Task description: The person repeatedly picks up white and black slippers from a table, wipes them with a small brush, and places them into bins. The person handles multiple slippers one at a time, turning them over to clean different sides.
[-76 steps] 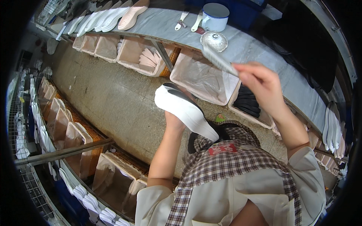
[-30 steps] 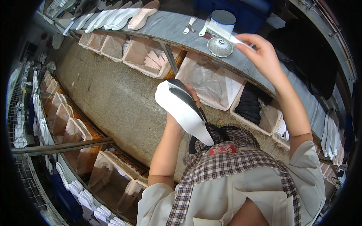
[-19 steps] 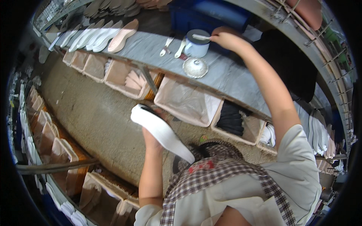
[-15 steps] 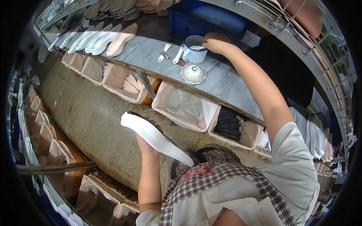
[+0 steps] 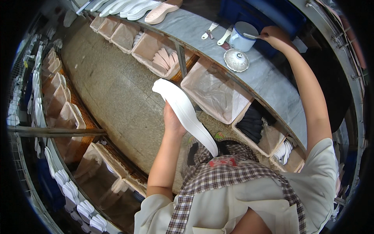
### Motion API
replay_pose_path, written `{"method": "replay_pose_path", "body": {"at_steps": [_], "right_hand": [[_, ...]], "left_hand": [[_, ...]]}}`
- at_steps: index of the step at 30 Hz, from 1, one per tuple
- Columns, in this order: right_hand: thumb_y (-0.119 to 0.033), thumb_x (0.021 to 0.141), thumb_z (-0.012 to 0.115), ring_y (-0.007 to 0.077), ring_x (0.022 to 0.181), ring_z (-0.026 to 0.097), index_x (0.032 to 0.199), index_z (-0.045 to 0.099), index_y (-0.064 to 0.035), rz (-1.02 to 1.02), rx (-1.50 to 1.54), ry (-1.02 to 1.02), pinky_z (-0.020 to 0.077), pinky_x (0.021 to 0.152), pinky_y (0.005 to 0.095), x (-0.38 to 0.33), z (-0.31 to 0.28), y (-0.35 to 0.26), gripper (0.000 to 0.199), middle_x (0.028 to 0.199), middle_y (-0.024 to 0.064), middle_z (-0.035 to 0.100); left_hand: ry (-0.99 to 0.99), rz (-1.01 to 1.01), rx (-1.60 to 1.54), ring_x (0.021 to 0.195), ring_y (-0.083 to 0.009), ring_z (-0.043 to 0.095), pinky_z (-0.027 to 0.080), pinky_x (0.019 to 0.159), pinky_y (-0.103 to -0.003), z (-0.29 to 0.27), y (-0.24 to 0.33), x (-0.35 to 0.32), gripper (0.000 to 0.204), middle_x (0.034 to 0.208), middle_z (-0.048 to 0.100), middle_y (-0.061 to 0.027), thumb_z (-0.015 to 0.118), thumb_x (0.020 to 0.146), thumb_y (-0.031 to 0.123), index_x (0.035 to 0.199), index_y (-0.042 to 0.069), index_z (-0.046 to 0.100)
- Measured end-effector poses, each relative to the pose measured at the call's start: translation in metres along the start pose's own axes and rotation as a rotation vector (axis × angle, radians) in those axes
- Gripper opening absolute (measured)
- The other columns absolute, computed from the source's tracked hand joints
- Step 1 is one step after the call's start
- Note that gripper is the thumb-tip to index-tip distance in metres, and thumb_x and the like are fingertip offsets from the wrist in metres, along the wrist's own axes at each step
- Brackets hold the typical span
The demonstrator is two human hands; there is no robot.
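My left hand (image 5: 172,119) grips a white shoe sole (image 5: 186,112) from beneath, over the aisle in front of my apron. The sole slants from upper left to lower right, and its far side hides most of my fingers. On the grey bench, a white enamel mug (image 5: 242,43) with a blue rim stands beside my right hand (image 5: 274,38). My right fingers pinch a slim pale stick, apparently a brush (image 5: 250,36), which reaches over the mug's mouth; its far end cannot be made out. A silvery lid (image 5: 236,60) lies just in front of the mug.
Two white-handled tools (image 5: 224,36) lie left of the mug. White soles (image 5: 134,8) and a pinkish sole (image 5: 163,11) line the bench's far left. A blue crate (image 5: 269,13) stands behind. Lined baskets (image 5: 212,87) sit under the bench; more baskets (image 5: 62,93) and racks border the left.
My view has shifted, so the bench appears higher and further right. My right hand has drawn the stick up into clearer sight at the mug's rim. The sole stays in my left hand.
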State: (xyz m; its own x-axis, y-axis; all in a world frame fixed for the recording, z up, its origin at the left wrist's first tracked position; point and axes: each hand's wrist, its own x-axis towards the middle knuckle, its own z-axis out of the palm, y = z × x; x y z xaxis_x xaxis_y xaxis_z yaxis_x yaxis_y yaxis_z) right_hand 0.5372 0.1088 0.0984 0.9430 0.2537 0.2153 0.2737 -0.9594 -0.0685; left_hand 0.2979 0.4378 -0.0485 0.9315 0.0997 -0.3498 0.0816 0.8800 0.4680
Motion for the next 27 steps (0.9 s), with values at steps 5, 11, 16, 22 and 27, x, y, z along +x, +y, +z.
{"method": "replay_pose_path", "body": {"at_steps": [5,11,16,22,27], "right_hand": [[-0.027,0.084,0.055,0.0282,0.085,0.061,0.094,0.067,-0.0072,0.015,-0.192,-0.094,0.0462,0.072,0.0370,-0.018,-0.008,-0.011,0.025,0.090,0.0120,0.064],[-0.015,0.083,0.063,0.0174,0.071,0.055,0.101,0.067,-0.0036,-0.334,0.599,0.226,0.0449,0.065,0.0276,-0.102,-0.023,-0.093,0.022,0.076,0.0062,0.058],[-0.018,0.075,0.071,0.0115,0.054,0.052,0.098,0.070,-0.0134,-0.514,0.655,0.146,0.0408,0.043,0.0254,-0.180,-0.015,-0.165,0.024,0.071,0.0013,0.057],[-0.025,0.082,0.063,0.0152,0.057,0.055,0.096,0.070,-0.0150,-0.488,0.414,0.271,0.0436,0.046,0.0277,-0.142,-0.014,-0.183,0.018,0.070,0.0020,0.057],[-0.016,0.084,0.063,0.0155,0.063,0.056,0.099,0.068,-0.0063,-0.354,0.789,0.397,0.0429,0.055,0.0260,-0.100,-0.037,-0.169,0.019,0.075,0.0064,0.061]], "left_hand": [[0.048,-0.058,0.012,0.066,-0.0210,0.057,0.047,0.059,-0.034,0.007,-0.004,0.006,0.038,0.080,0.058,-0.0068,0.041,0.092,0.039,0.109,0.008,0.053],[-0.021,0.005,0.115,0.065,-0.0214,0.058,0.047,0.057,-0.035,0.010,-0.005,0.010,0.040,0.080,0.058,-0.0078,0.040,0.092,0.041,0.109,0.008,0.053],[0.013,0.019,0.095,0.070,-0.0224,0.061,0.051,0.061,-0.038,0.022,0.000,0.002,0.039,0.084,0.060,-0.0083,0.039,0.093,0.037,0.107,0.004,0.053],[-0.171,0.002,0.295,0.089,-0.0191,0.059,0.048,0.078,-0.034,0.028,0.007,-0.016,0.033,0.099,0.060,-0.0098,0.046,0.095,0.024,0.112,-0.003,0.050],[-0.303,0.367,0.493,0.095,-0.0155,0.057,0.044,0.085,-0.030,0.022,0.022,-0.015,0.029,0.103,0.060,-0.0068,0.053,0.088,0.013,0.113,-0.002,0.053]]}}
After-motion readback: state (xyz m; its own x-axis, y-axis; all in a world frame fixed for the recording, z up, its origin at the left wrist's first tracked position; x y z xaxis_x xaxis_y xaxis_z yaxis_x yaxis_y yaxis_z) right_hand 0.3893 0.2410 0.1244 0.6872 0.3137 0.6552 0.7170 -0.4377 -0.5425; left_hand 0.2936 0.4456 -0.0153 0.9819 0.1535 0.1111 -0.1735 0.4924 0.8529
